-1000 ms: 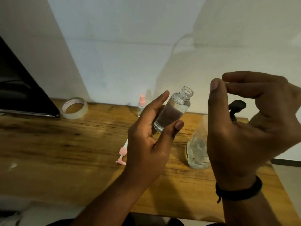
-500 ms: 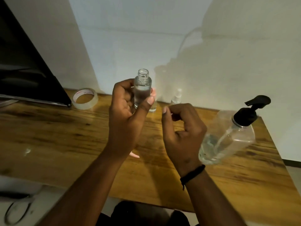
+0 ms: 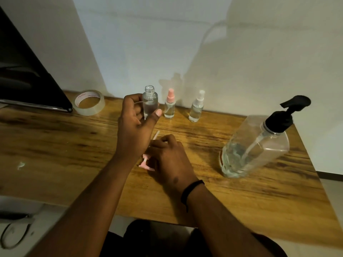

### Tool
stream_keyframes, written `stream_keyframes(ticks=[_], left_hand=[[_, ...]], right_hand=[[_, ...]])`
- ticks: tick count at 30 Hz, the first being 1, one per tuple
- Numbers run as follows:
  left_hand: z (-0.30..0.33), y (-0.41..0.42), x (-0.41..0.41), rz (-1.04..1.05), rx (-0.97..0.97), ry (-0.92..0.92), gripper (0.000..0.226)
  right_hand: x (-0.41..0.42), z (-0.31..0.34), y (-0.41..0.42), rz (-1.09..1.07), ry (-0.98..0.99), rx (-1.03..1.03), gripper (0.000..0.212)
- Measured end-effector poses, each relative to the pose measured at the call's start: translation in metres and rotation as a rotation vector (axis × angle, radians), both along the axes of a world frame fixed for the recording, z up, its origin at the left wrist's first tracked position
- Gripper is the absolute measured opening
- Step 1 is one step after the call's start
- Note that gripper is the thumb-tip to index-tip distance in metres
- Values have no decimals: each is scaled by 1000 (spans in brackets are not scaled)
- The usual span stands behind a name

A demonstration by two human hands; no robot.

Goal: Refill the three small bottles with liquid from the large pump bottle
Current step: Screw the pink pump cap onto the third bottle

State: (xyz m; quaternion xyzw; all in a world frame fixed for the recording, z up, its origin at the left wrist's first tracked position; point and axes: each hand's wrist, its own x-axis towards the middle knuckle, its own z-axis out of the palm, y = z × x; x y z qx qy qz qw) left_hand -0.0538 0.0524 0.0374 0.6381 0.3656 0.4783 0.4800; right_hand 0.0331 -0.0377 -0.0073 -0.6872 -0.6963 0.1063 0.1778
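— While the left hand (image 3: 135, 125) grips the open bottle (image 3: 150, 103) mid-frame, could it spill?
— Yes, if tilted. Right hand (image 3: 170, 160), fingers curled on the pink sprayer (image 3: 146, 164) below, may fumble it.

The right hand (image 3: 168, 158) covers most of the pink spray cap (image 3: 146, 165) lying on the worktop (image 3: 259, 191), so whether its fingers grip it cannot be told; the left hand (image 3: 135, 127) hides the open small bottle's (image 3: 150, 102) base. The dark screen (image 3: 24, 71) is cut by the left edge; a cable loop (image 3: 14, 236) at the bottom-left is blurred.
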Motion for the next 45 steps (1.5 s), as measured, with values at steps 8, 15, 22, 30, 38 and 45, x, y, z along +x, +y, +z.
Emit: stream_keyframes(ticks=[8, 15, 22, 30, 38, 45], left_hand=[[-4, -2, 9, -3, -32, -18, 45], [0, -11, 15, 13, -5, -31, 42], [44, -47, 13, 63, 67, -91, 47], [136, -85, -25, 22, 178, -62, 54], [197, -134, -45, -26, 271, -29, 55], [250, -139, -51, -144, 317, -38, 52]], right_hand=[[1, -2, 1, -35, -23, 56, 31], [5, -9, 2, -161, -45, 184, 22], [4, 22, -12, -243, 280, 284, 12], [3, 138, -48, -465, 675, 698, 13], [7, 292, -83, -450, 1244, 874, 26], [-4, 391, -106, -326, 1403, 951, 17]])
